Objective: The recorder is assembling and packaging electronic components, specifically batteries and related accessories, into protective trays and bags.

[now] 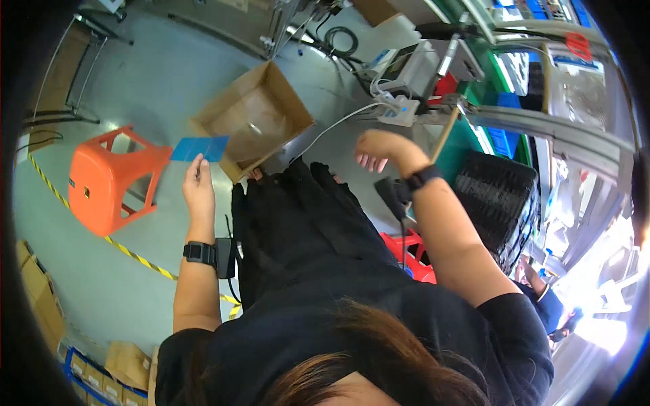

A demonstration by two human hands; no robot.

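My left hand [199, 181] pinches the lower edge of a flat blue sheet [198, 149] between thumb and fingers. The sheet is held up beside the near left edge of an open cardboard box [261, 122] on the floor. My right hand [379, 148] hangs bent at the wrist, its fingers pointing down and a little apart, with nothing visible in it. It is nearest to a white power strip [399, 111] and its cable. Each wrist carries a black strap with a black module, and a cord runs from it.
An orange plastic stool [112, 177] stands left of the box. A red stool [414, 257] is partly hidden by my right arm. On the right are a black ribbed block [496, 196] and a metal-framed workbench. Yellow-black tape [139, 259] marks the floor. Another person is at far right.
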